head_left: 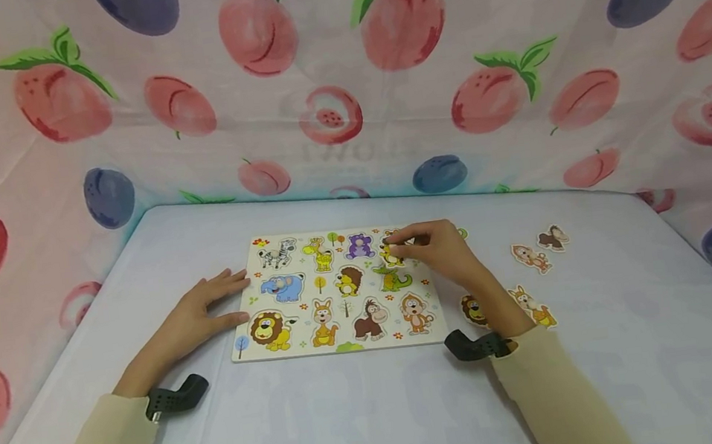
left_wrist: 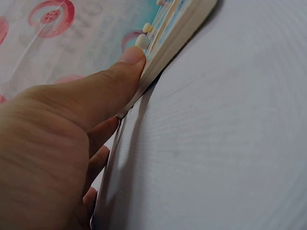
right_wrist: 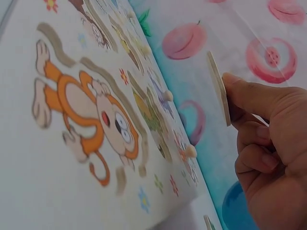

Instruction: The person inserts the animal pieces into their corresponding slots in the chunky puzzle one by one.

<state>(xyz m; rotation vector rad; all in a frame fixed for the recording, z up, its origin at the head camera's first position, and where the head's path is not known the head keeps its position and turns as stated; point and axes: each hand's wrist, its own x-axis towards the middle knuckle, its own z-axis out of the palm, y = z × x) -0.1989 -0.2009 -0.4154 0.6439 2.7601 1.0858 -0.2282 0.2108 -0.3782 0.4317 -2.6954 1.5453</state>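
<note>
A wooden animal puzzle board [head_left: 307, 339] lies flat on the pale table, with zebra, elephant, lion and monkey pictures. My left hand [head_left: 208, 310] rests flat beside its left edge, fingers straight, thumb [left_wrist: 125, 67] pressing against the board's side [left_wrist: 177, 33]. My right hand [head_left: 430, 246] hovers over the board's upper right corner and pinches a thin flat puzzle piece [right_wrist: 218, 88] between thumb and fingers. In the right wrist view the piece is held edge-on above the board [right_wrist: 29, 158], close to small pegs [right_wrist: 190, 151]. The piece's picture is hidden.
Loose animal pieces lie on the table right of the board: a pair [head_left: 540, 248] farther right, a lion piece [head_left: 472, 309] and another [head_left: 532, 307] by my right wrist. Fruit-print cloth [head_left: 336, 67] walls the table on three sides.
</note>
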